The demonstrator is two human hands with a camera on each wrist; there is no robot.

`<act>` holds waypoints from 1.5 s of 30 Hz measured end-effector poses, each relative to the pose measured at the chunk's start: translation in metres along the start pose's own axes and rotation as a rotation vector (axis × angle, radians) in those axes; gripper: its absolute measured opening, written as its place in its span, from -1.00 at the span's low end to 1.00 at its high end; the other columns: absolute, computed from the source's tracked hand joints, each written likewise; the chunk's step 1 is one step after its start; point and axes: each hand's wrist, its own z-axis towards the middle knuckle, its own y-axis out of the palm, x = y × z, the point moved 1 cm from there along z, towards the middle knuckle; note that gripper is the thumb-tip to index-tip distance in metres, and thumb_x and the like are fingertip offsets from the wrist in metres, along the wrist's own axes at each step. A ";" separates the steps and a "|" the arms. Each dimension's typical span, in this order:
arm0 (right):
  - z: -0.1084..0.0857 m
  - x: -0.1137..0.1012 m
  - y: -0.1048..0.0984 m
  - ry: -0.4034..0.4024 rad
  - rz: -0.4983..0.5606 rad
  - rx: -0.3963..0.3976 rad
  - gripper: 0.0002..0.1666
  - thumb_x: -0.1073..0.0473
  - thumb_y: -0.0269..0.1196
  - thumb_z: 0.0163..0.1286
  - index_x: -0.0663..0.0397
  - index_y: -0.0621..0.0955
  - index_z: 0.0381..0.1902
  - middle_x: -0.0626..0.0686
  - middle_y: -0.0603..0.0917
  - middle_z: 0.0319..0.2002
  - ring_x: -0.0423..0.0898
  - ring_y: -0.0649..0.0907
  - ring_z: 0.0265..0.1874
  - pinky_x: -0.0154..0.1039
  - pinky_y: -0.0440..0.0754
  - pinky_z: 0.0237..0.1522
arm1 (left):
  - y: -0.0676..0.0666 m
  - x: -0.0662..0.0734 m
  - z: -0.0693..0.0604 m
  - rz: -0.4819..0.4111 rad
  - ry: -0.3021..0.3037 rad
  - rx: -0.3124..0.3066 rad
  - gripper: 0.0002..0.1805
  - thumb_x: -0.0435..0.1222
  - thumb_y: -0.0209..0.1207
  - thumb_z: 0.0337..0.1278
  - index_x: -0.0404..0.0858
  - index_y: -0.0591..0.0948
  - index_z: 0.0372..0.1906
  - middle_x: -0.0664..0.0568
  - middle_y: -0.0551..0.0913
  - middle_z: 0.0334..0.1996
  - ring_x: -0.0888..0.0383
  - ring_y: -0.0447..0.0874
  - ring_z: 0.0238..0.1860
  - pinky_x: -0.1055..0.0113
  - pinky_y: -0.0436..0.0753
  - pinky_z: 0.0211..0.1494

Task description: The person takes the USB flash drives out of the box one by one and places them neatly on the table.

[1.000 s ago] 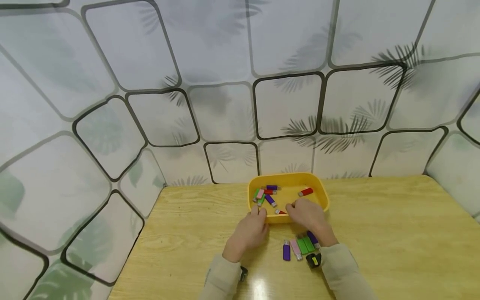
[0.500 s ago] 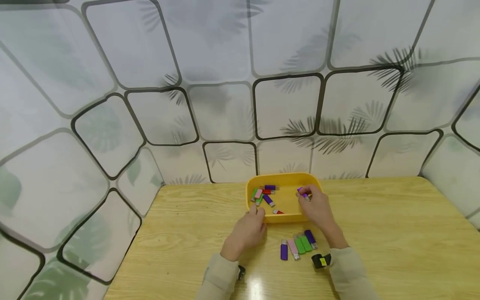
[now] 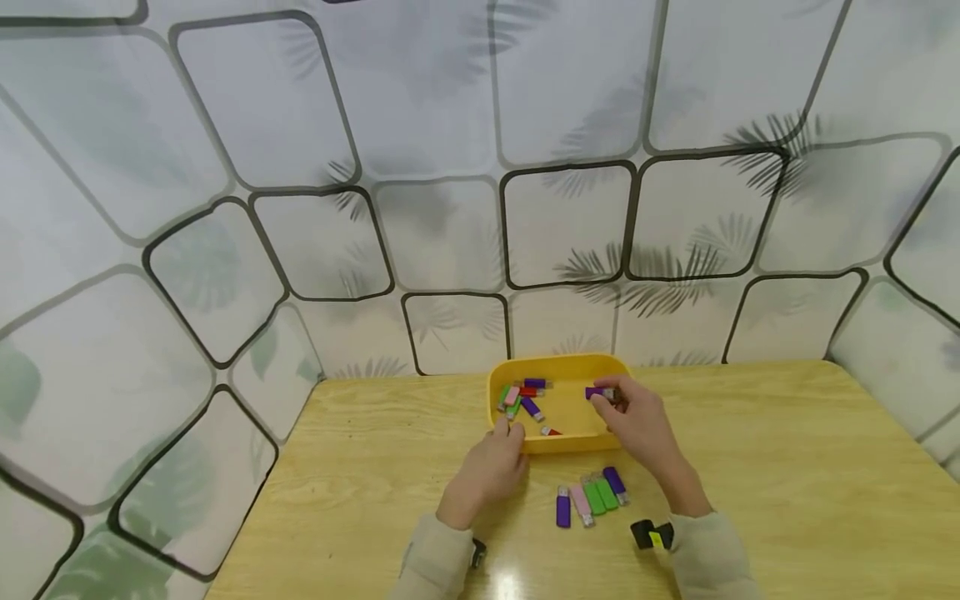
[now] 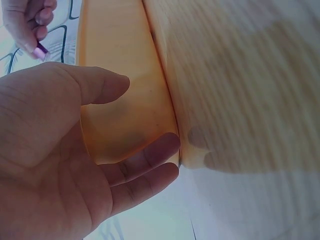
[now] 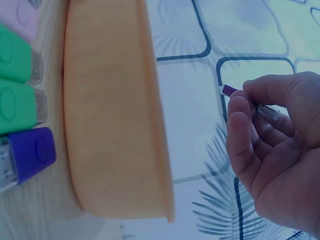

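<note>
Right hand [image 3: 643, 427]: I pinch a purple USB stick [image 3: 595, 392] (metal end palmward) above the yellow tray [image 3: 573, 443].
Left hand [image 3: 491, 468]: I grip its near-left corner.

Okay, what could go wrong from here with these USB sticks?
The right hand merely pinches the purple USB stick, so that stick might slip into the yellow tray. The hand could also nudge the row of USB sticks lying close together on the table.

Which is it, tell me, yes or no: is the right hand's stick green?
No, the right hand pinches a purple USB stick.
</note>
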 end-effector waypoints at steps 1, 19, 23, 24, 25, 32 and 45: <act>-0.001 -0.002 0.000 -0.007 -0.002 0.004 -0.75 0.27 0.27 0.39 0.25 0.61 -0.02 0.05 0.54 -0.49 -0.15 0.48 -0.60 -0.33 0.53 -0.57 | 0.001 0.000 -0.001 -0.002 0.001 -0.001 -0.78 -0.23 0.09 0.40 -0.27 0.42 -0.02 -0.04 0.36 -0.23 0.14 0.42 -0.39 0.31 0.50 -0.39; -0.020 -0.039 0.034 -0.125 -0.097 -0.710 -0.81 0.16 0.17 0.49 -0.02 0.65 -0.35 -0.13 0.65 -0.50 -0.30 0.52 -0.64 -0.37 0.52 -0.48 | 0.000 0.000 -0.004 0.036 0.040 0.069 -0.79 -0.27 0.13 0.35 -0.29 0.41 -0.08 -0.04 0.34 -0.30 0.13 0.42 -0.44 0.31 0.48 -0.45; -0.027 -0.040 0.050 -0.128 -0.153 -0.814 -0.79 0.20 0.23 0.43 -0.05 0.61 -0.45 -0.18 0.58 -0.59 -0.32 0.49 -0.71 -0.38 0.48 -0.56 | 0.000 0.000 -0.003 0.045 0.043 0.073 -0.79 -0.26 0.12 0.36 -0.29 0.40 -0.08 -0.05 0.34 -0.28 0.11 0.45 -0.43 0.30 0.49 -0.46; -0.029 -0.040 0.054 -0.127 -0.160 -0.822 -0.79 0.21 0.23 0.43 -0.05 0.60 -0.46 -0.20 0.56 -0.60 -0.33 0.48 -0.70 -0.38 0.47 -0.57 | 0.000 0.000 -0.003 0.046 0.044 0.073 -0.79 -0.26 0.12 0.36 -0.29 0.39 -0.08 -0.05 0.34 -0.28 0.11 0.45 -0.44 0.30 0.49 -0.47; -0.031 -0.039 0.058 -0.125 -0.162 -0.830 -0.79 0.22 0.24 0.42 -0.06 0.59 -0.47 -0.21 0.55 -0.60 -0.33 0.48 -0.69 -0.39 0.46 -0.58 | 0.000 -0.001 -0.002 0.048 0.047 0.074 -0.79 -0.27 0.11 0.36 -0.30 0.39 -0.08 -0.05 0.34 -0.28 0.11 0.45 -0.44 0.30 0.49 -0.47; -0.036 -0.031 0.078 -0.127 -0.162 -0.861 -0.78 0.24 0.27 0.38 -0.05 0.55 -0.48 -0.22 0.45 -0.63 -0.34 0.40 -0.68 -0.43 0.34 -0.58 | 0.001 -0.001 -0.002 0.025 0.046 0.059 -0.78 -0.26 0.11 0.36 -0.30 0.40 -0.07 -0.06 0.34 -0.27 0.13 0.40 -0.44 0.32 0.48 -0.46; -0.035 -0.017 0.089 -0.159 -0.152 -0.812 -0.90 0.15 0.33 0.35 -0.02 0.62 -0.36 -0.21 0.48 -0.57 -0.36 0.40 -0.62 -0.41 0.33 -0.56 | 0.002 -0.001 -0.001 0.029 0.034 0.055 -0.78 -0.27 0.11 0.36 -0.30 0.40 -0.04 -0.08 0.36 -0.23 0.12 0.43 -0.44 0.32 0.49 -0.46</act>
